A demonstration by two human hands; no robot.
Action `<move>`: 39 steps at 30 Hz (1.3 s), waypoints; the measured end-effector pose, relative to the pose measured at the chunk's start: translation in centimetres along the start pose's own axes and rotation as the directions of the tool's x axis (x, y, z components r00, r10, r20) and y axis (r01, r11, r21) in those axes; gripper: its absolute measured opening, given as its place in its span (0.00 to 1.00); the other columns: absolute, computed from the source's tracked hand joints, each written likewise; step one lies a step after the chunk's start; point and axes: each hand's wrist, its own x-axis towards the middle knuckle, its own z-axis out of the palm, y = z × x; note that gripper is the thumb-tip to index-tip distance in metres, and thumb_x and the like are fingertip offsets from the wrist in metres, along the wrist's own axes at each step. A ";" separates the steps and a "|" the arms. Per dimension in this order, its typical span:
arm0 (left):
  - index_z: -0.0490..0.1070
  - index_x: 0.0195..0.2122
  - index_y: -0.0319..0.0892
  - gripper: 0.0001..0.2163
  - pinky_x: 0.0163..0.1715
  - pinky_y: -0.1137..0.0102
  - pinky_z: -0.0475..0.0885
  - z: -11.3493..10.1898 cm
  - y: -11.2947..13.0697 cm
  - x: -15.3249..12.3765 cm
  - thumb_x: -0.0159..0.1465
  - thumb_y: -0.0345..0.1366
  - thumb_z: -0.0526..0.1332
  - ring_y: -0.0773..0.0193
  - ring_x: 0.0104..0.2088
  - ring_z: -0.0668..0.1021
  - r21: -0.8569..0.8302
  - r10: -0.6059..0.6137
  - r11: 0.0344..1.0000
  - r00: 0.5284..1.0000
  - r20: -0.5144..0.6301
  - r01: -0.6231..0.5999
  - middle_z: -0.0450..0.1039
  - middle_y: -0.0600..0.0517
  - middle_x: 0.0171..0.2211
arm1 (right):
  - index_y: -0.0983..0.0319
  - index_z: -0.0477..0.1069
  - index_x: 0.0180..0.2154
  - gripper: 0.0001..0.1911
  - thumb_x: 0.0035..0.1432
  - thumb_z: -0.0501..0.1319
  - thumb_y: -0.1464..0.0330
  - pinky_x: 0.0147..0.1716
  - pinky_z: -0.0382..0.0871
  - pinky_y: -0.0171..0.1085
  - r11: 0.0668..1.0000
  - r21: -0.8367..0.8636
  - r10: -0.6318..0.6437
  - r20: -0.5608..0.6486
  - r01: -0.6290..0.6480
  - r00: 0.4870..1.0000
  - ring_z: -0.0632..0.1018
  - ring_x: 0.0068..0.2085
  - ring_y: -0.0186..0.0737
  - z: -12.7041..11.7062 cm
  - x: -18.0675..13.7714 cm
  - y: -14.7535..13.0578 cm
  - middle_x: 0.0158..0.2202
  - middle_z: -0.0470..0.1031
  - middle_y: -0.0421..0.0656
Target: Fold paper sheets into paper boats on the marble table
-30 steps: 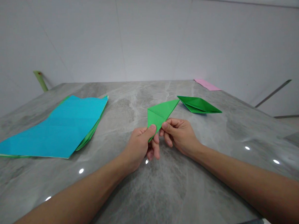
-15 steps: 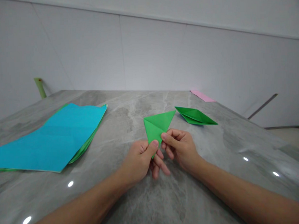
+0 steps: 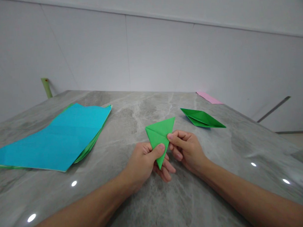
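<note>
While both hands pinch it above the surface point(image 3: 154, 206), the green fold point(image 3: 159, 135) sits between them: left hand point(image 3: 144, 161) thumb on its front, right hand point(image 3: 186, 150) gripping its right edge, fingers curled.

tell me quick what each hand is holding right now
Left hand: closed, pinching the folded green paper.
Right hand: closed, pinching the same paper at its right edge.

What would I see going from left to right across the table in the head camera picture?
Blue paper stack → green paper triangle → flat folded green paper.
</note>
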 end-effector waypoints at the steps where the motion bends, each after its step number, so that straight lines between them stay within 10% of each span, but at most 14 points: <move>1: 0.72 0.24 0.36 0.17 0.13 0.74 0.70 -0.1 0.1 0.0 0.56 0.46 0.67 0.64 0.13 0.75 -0.036 -0.026 0.999 0.999 0.030 0.027 0.77 0.47 0.18 | 0.64 0.69 0.18 0.20 0.48 0.71 0.58 0.09 0.48 0.25 1.000 0.005 0.005 0.021 -0.005 1.000 0.59 0.09 0.23 -0.1 0.0 0.0 0.10 0.64 0.34; 9: 0.72 0.25 0.34 0.14 0.12 0.74 0.68 -0.9 0.4 0.2 0.60 0.42 0.63 0.63 0.12 0.75 -0.166 -0.111 0.976 0.976 0.189 0.143 0.76 0.45 0.17 | 0.64 0.69 0.21 0.19 0.50 0.71 0.58 0.09 0.50 0.25 0.996 -0.016 -0.088 0.110 0.091 0.990 0.64 0.10 0.24 -0.4 -0.2 0.0 0.16 0.72 0.37; 16: 0.73 0.32 0.36 0.15 0.19 0.72 0.76 -0.1 0.1 0.6 0.55 0.44 0.69 0.64 0.24 0.78 0.007 0.136 0.991 0.979 -0.153 -0.137 0.76 0.50 0.25 | 0.64 0.69 0.21 0.18 0.51 0.70 0.60 0.09 0.52 0.25 0.983 -0.152 -0.083 0.138 0.104 0.987 0.65 0.11 0.24 -0.1 -0.6 -0.3 0.17 0.74 0.39; 39: 0.67 0.29 0.40 0.10 0.12 0.76 0.68 0.4 0.6 0.1 0.61 0.41 0.61 0.69 0.13 0.71 0.308 0.223 0.939 0.953 -0.203 -0.154 0.70 0.56 0.15 | 0.63 0.68 0.19 0.19 0.52 0.69 0.59 0.08 0.50 0.27 0.971 -0.199 -0.131 0.037 0.136 0.991 0.64 0.10 0.25 -0.7 -0.3 -0.1 0.15 0.71 0.38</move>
